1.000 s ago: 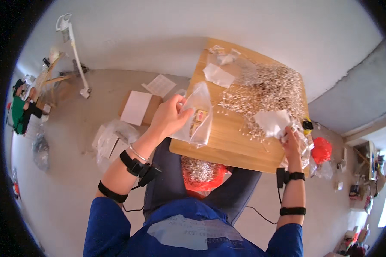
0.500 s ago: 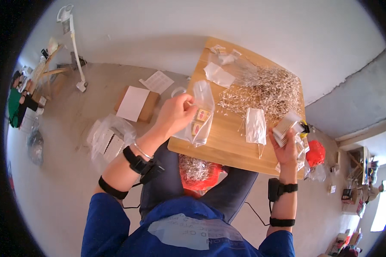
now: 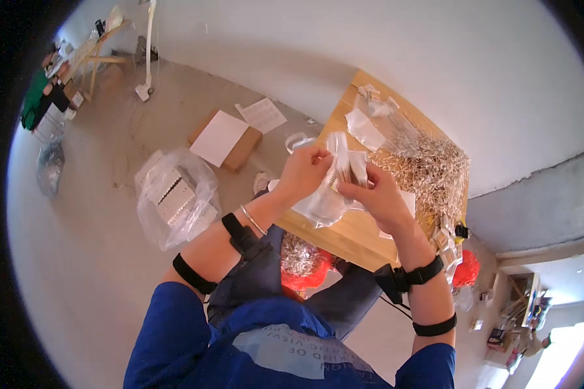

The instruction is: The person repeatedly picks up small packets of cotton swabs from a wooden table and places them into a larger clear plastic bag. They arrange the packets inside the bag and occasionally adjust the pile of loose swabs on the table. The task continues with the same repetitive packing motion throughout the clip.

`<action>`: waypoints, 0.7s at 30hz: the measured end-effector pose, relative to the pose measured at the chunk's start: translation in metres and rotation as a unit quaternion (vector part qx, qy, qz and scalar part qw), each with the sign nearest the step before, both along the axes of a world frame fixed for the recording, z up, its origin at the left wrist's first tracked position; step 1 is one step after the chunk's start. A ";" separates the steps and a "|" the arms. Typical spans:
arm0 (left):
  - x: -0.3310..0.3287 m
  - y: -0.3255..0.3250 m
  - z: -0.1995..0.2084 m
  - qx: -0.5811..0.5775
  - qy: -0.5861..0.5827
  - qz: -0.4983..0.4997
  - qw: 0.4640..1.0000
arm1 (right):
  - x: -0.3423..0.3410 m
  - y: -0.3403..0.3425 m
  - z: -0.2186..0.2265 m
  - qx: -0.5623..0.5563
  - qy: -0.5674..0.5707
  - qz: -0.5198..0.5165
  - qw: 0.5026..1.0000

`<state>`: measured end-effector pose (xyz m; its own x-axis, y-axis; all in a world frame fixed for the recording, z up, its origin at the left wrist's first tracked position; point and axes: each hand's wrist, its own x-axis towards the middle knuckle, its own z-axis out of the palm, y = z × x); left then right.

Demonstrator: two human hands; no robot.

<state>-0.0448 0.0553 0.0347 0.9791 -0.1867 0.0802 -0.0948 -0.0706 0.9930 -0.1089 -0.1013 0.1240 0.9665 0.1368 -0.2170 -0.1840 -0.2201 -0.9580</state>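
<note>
My left hand [image 3: 305, 174] pinches the rim of a clear plastic bag [image 3: 324, 206] above the near left part of the wooden table [image 3: 305, 227]. My right hand [image 3: 384, 198] is closed on a small stack of flat packets [image 3: 357, 170], held at the bag's mouth. The fingers partly hide how far the packets reach inside. A heap of thin, silvery-white slivers [image 3: 428, 162] covers the table's right side. White sheets [image 3: 365, 129] and clear film lie at its far end.
Between my knees, under the table edge, a red bag [image 3: 298, 275] holds more slivers. On the left floor are a clear bag of white boxes [image 3: 175, 201] and a cardboard box [image 3: 243, 146]. Small packets [image 3: 444, 243] sit at the table's right edge. A person [image 3: 39, 97] sits far left.
My right hand has moved left from the table's right edge, bringing the packet stack to the bag held by my left hand. The view has turned slightly.
</note>
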 end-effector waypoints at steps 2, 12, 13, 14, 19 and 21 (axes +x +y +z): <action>-0.002 0.001 -0.001 0.001 -0.010 0.012 1.000 | 0.000 -0.009 -0.010 -0.103 -0.014 0.031 0.994; -0.020 -0.007 0.029 0.140 -0.106 -0.063 0.982 | 0.030 0.001 -0.038 -0.497 -0.044 0.151 0.854; -0.020 -0.006 0.028 0.141 -0.105 -0.065 0.982 | 0.035 0.013 -0.037 -0.544 -0.043 0.160 0.822; -0.020 -0.005 0.028 0.142 -0.092 -0.070 0.983 | 0.038 0.020 -0.038 -0.590 -0.041 0.168 0.789; -0.015 0.002 0.023 0.093 -0.126 -0.081 0.984 | 0.045 0.012 -0.061 -0.700 -0.087 0.241 0.667; -0.018 0.008 0.028 0.117 -0.088 -0.099 0.984 | 0.049 0.012 -0.062 -0.719 -0.051 0.272 0.638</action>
<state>-0.0627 0.0628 0.0625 0.8963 -0.4064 0.1774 -0.2993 -0.2591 0.9183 -0.0598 -0.0896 0.0624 0.8802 0.1878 -0.4358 0.3406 -0.8895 0.3046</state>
